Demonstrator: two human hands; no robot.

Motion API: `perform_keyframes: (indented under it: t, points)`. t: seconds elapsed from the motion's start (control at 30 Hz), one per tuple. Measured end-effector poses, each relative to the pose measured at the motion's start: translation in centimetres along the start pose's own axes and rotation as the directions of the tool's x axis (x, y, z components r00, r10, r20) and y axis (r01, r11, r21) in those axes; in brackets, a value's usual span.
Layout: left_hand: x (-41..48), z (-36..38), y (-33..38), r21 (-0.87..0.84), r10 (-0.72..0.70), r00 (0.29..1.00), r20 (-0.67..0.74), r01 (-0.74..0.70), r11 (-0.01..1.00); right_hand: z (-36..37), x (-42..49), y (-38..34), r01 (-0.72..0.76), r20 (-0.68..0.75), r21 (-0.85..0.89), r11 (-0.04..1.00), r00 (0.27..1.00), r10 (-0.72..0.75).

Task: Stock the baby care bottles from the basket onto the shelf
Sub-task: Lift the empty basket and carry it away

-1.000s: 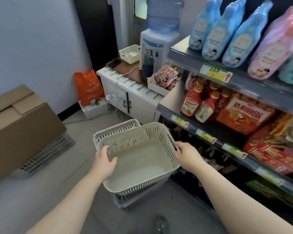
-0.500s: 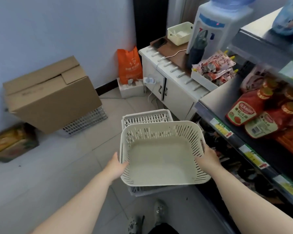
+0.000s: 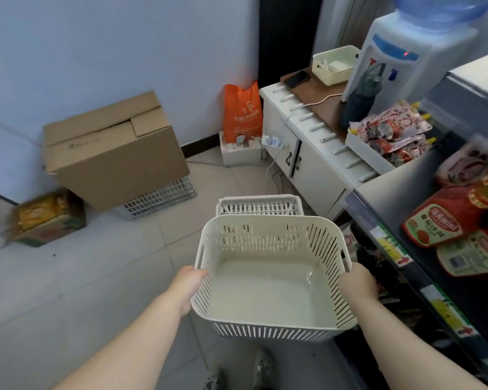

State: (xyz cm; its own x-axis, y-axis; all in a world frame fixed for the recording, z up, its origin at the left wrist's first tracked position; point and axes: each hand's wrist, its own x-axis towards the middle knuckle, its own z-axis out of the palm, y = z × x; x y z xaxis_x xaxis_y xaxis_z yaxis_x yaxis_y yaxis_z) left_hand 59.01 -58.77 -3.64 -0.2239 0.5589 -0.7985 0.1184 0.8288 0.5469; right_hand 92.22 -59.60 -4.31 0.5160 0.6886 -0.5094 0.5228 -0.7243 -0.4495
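Note:
I hold a cream slotted plastic basket (image 3: 271, 240) in front of me, level, above the floor. Nothing lies inside it; its bare bottom shows. My left hand (image 3: 190, 285) grips its left rim and my right hand (image 3: 357, 282) grips its right rim. A second slotted basket (image 3: 258, 205) sits just beyond and below it. The store shelf (image 3: 406, 266) runs along the right with red ketchup pouches on it. No baby care bottles are in view.
A cardboard box (image 3: 113, 153) rests on a white crate at the left wall, a small carton (image 3: 50, 218) beside it. An orange bag (image 3: 243, 114) stands in the corner. A white cabinet (image 3: 307, 153) carries a water dispenser (image 3: 406, 60) and a snack tray (image 3: 389, 136).
The view has swung down and left, so the upper shelf with the baby care bottles has left the frame. The basket stays in both hands and sits lower and more level.

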Motion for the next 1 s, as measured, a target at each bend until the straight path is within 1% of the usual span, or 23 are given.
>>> perform_keyframes:
  t: [0.1, 0.23, 0.33, 0.43, 0.6, 0.77, 0.9, 1.0]
  points:
    - [-0.1, -1.4, 0.6, -0.087, 0.000, 0.998, -0.067, -0.006, 0.996, 0.2, -0.4, -2.3, 0.011, 0.012, 0.007, 1.000, 1.000, -0.011]
    - [1.0, -5.5, 0.8, -0.185, 0.062, 0.982, -0.176, -0.095, 0.978, 1.2, -1.4, -6.6, 0.067, 0.012, 0.056, 0.996, 0.998, -0.068]
    - [4.5, -9.8, 0.3, -0.210, 0.107, 0.947, -0.304, -0.176, 0.962, 2.4, -2.7, -10.8, 0.142, 0.030, 0.113, 0.983, 0.989, -0.146]
    - [3.6, -14.0, 2.6, -0.230, 0.114, 0.911, -0.396, -0.219, 0.948, 4.2, -3.9, -15.5, 0.167, 0.031, 0.140, 0.976, 0.984, -0.173]
    - [4.4, -23.3, 5.3, -0.292, 0.139, 0.889, -0.435, -0.286, 0.913, 9.1, -7.0, -25.0, 0.233, 0.024, 0.177, 0.956, 0.970, -0.241]
    - [7.0, -34.4, 7.8, -0.317, 0.167, 0.890, -0.425, -0.319, 0.893, 15.4, -10.8, -34.9, 0.331, 0.003, 0.179, 0.927, 0.942, -0.337]
    - [8.4, -41.8, 8.7, -0.325, 0.151, 0.873, -0.464, -0.326, 0.888, 20.0, -12.9, -40.8, 0.369, 0.064, 0.151, 0.917, 0.922, -0.382]
    - [10.2, -46.0, 9.6, -0.345, 0.133, 0.867, -0.480, -0.327, 0.880, 22.3, -13.6, -44.9, 0.426, 0.118, 0.114, 0.897, 0.891, -0.438]
